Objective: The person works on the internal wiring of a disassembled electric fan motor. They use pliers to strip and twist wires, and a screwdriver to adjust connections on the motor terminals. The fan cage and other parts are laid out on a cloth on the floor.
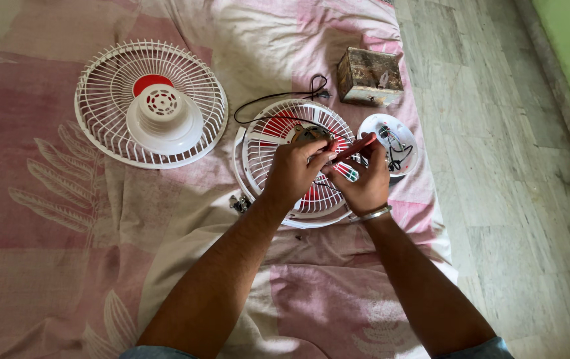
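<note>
1. We count two white fan grilles: one lying apart at the left with a domed hub, one under the hands.
2. One round white cover (with wires inside).
3. One rusty metal box.
4. One black cord.
5. One red-handled tool.
6. Two hands, left and right.
7. One pink patterned sheet.
</note>
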